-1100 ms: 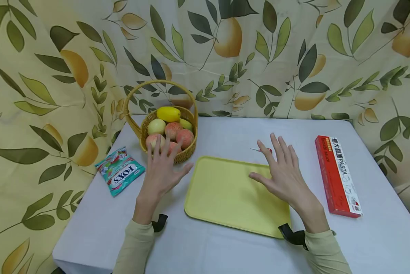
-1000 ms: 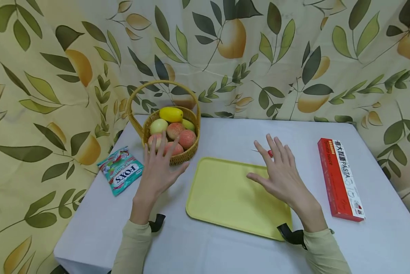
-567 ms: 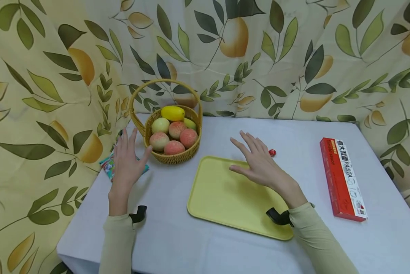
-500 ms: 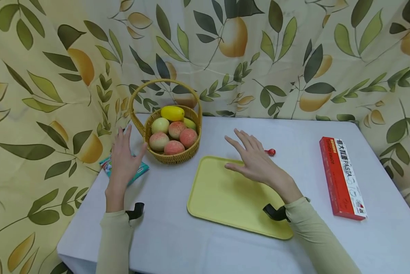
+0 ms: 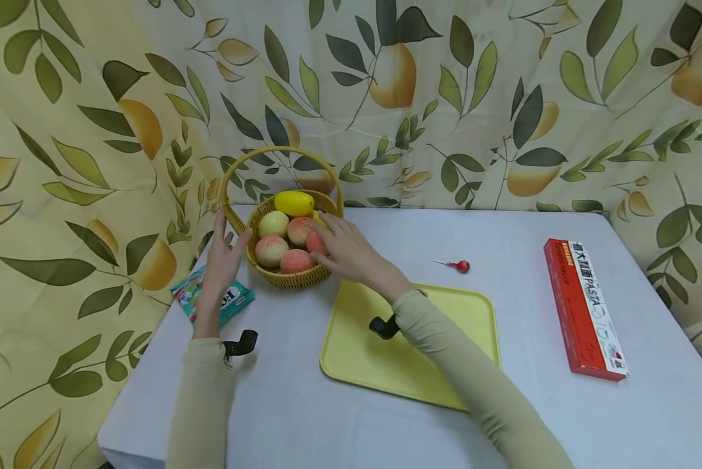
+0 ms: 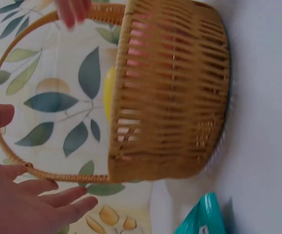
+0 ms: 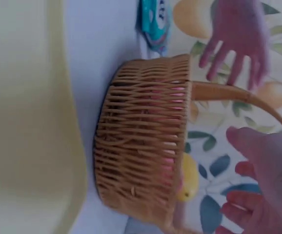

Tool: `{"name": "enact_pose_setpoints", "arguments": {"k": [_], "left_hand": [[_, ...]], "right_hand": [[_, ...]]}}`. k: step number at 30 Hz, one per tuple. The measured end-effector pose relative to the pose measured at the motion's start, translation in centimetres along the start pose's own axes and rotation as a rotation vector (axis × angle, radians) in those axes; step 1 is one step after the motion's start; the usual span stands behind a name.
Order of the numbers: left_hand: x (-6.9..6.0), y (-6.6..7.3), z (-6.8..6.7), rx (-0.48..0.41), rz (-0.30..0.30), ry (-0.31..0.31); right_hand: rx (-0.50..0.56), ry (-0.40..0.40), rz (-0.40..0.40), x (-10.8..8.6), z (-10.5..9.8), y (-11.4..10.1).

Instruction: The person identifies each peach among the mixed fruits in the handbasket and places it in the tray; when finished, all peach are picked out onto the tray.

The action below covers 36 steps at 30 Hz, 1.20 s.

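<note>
A wicker basket (image 5: 289,280) with a tall arched handle holds several peaches (image 5: 271,251), a pale green round fruit (image 5: 273,224) and a yellow fruit (image 5: 294,203). My left hand (image 5: 223,264) is at the basket's left, fingers spread beside the foot of the handle; in the left wrist view the same hand (image 6: 31,200) grips nothing. Over the basket's right side reaches my right hand (image 5: 355,251), partly covering a peach and another yellow-green fruit. The right wrist view shows that hand (image 7: 263,180) with loosely bent fingers above the rim, holding nothing.
A teal Fox's candy bag (image 5: 234,303) lies under my left wrist. My right forearm crosses a yellow tray (image 5: 351,352). Behind the tray is a red lollipop (image 5: 462,266) on a thin stick. A red pasta box (image 5: 585,309) lies at the right.
My right hand has swung left from over the tray to the basket. My left hand went left from in front of the basket, then slightly right towards the handle. The lollipop is now uncovered.
</note>
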<state>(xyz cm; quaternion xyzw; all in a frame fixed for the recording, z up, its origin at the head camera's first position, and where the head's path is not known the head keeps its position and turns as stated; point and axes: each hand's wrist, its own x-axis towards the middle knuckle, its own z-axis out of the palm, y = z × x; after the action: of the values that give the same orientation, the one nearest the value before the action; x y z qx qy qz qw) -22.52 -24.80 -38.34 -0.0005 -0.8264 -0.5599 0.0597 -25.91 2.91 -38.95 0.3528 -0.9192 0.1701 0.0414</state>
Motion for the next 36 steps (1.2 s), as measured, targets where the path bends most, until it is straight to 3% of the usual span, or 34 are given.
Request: {"name": "enact_pose_setpoints", "arguments": {"k": [6,11,14,18,23,29,36], "left_hand": [[0.6,-1.6,1.1,-0.025,0.029,0.017],[0.3,-2.6,1.4,-0.028,0.032,0.019],[0.2,-3.0,1.3,-0.027,0.012,0.013],[-0.1,-2.7,1.1,-0.034,-0.033,-0.009],[-0.7,-0.9,0.9,-0.049,-0.059,-0.039],[-0.4,0.4,0.7,-0.044,-0.033,-0.049],[1.4,-1.8,0.2,-0.028,-0.008,-0.035]], "right_hand": [[-0.149,-0.087,0.064,2.9,1.3,-0.4],[-0.213,-0.205,0.172,3.2,2.4,-0.5],[-0.237,-0.226,0.197,3.3,2.8,-0.7],[-0.255,-0.234,0.217,3.7,3.0,-1.0],[-0.27,-0.281,0.257,4.5,2.7,-0.9],[-0.2,-0.173,0.229,5.1,2.2,-0.1],[-0.001,0.014,0.151,3.1,0.8,-0.3]]}}
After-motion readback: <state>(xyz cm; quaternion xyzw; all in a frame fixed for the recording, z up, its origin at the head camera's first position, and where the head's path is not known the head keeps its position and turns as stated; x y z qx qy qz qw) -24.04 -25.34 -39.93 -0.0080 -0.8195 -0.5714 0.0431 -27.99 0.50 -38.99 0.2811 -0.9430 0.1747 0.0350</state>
